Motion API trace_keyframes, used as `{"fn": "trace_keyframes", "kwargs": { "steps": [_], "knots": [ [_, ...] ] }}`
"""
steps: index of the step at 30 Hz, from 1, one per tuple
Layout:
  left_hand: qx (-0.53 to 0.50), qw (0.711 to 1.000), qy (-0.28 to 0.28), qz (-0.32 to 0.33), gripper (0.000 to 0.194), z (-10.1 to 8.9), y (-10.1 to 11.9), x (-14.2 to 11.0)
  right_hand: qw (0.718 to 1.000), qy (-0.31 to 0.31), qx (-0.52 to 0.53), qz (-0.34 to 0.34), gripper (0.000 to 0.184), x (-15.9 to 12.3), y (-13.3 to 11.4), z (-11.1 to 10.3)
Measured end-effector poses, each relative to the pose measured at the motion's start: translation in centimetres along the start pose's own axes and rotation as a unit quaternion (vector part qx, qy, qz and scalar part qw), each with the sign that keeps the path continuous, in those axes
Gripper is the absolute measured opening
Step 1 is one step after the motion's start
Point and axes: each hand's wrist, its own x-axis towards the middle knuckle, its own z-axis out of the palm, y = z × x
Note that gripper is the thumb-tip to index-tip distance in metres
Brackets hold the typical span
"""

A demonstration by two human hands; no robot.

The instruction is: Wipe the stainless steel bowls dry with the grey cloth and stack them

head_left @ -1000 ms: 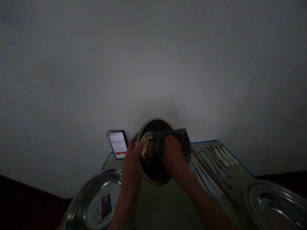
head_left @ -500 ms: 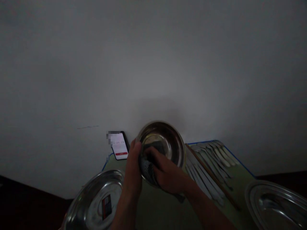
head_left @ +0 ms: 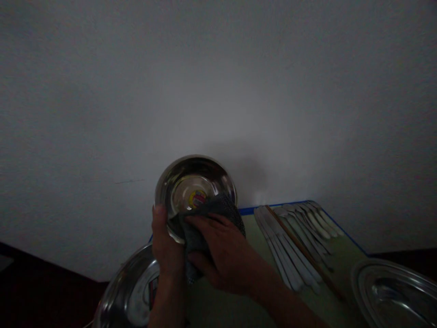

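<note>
A shiny metal bowl (head_left: 174,175) is held up above the table, its inside facing me. A round yellow and red sticker (head_left: 197,198) shows on its bottom. My left hand (head_left: 167,241) grips the bowl's near left rim, thumb over the edge; its other fingers are hidden behind. In my right hand (head_left: 223,255) is a dark patterned cloth (head_left: 194,241), pressed against the bowl's lower right inside and draped over the rim. The fingers of that hand lie bent over the cloth.
On the green table (head_left: 221,305) to the right lie several knives (head_left: 280,255), a thin brown stick (head_left: 297,243) and several other pieces of cutlery (head_left: 310,218). Large metal basins stand at left (head_left: 118,296) and right (head_left: 392,287). A pale wall (head_left: 218,91) rises behind.
The bowl has moved left and up, now covering where the phone was seen. My right hand and the cloth have shifted from the bowl's left side to its lower right, uncovering the sticker.
</note>
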Motion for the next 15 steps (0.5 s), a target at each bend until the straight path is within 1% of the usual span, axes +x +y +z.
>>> {"fn": "trace_keyframes", "kwargs": {
  "steps": [1, 3, 5, 8, 10, 13, 15],
  "knots": [
    [-0.014, 1.000, 0.009, -0.012, 0.025, 0.0, 0.0, 0.1, 1.000, -0.003, 0.002, 0.006, 0.050, 0.0, 0.0, 0.2],
    [-0.064, 0.997, 0.029, -0.037, 0.025, 0.0, -0.1, 0.2, 1.000, 0.000, -0.002, 0.007, 0.043, 0.2, 0.1, 0.5],
    [-0.127, 0.991, 0.027, -0.036, 0.030, 0.1, -0.3, 0.5, 1.000, 0.020, -0.022, 0.005, 0.036, 0.3, 0.6, 0.4],
    [-0.183, 0.982, -0.034, 0.025, 0.027, 0.2, -0.6, 0.7, 0.995, 0.073, -0.068, 0.015, 0.029, 0.3, 2.2, -0.2],
    [-0.199, 0.976, -0.077, 0.042, 0.024, 0.4, -0.8, 0.8, 0.989, 0.108, -0.097, 0.025, 0.027, 0.2, 3.5, -0.8],
    [-0.189, 0.976, -0.099, 0.043, 0.024, 0.6, -1.0, 0.8, 0.982, 0.131, -0.131, 0.037, 0.029, 0.0, 4.7, -1.4],
    [-0.177, 0.978, -0.092, 0.054, 0.024, 0.6, -1.2, 0.9, 0.982, 0.119, -0.140, 0.045, 0.032, -0.1, 4.5, -1.1]
  ]
}}
